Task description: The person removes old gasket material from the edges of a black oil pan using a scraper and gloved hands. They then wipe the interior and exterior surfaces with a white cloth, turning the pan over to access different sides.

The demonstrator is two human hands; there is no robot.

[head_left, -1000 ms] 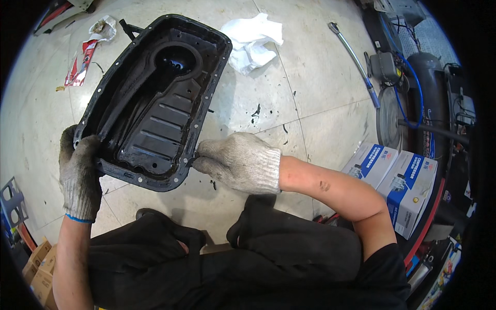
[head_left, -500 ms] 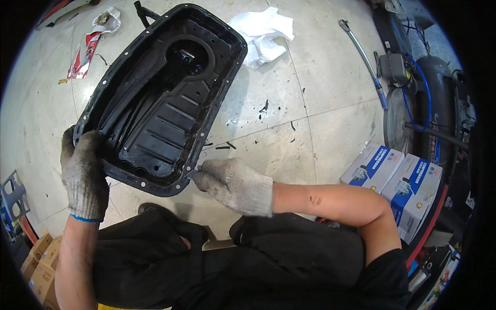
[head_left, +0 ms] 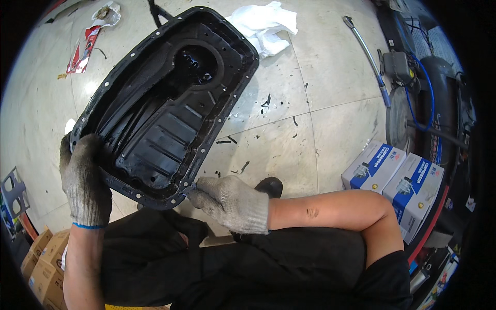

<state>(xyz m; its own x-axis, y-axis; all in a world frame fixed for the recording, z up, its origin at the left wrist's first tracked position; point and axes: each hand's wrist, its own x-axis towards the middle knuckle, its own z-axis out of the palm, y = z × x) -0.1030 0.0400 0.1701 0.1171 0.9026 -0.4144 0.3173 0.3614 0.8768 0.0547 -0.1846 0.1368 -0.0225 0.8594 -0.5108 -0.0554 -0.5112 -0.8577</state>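
A black oil pan (head_left: 155, 147) is held up tilted, its hollow side facing me and its rim dotted with bolt holes. My left hand (head_left: 87, 181), in a grey-white knit glove, grips the pan's near left corner, thumb inside the wall. At the near right corner of the rim, my gloved right hand (head_left: 227, 202) is closed, pinching a small grey blade-like piece (head_left: 189, 189) against the flange. Most of that piece is hidden by the fingers. Dark wet smears coat the inside of the pan.
Black scraps (head_left: 266, 101) litter the tiled floor beside a crumpled white cloth (head_left: 266, 26). A torn red packet (head_left: 85, 49) lies at far left, a long torque wrench (head_left: 367, 59) at far right. White-and-blue boxes (head_left: 374, 165) stand at right, brown cartons (head_left: 49, 266) at lower left.
The pan's near end has come down slightly toward me, and its far end has shifted right. My right hand has moved down with the rim corner, still pinching there.
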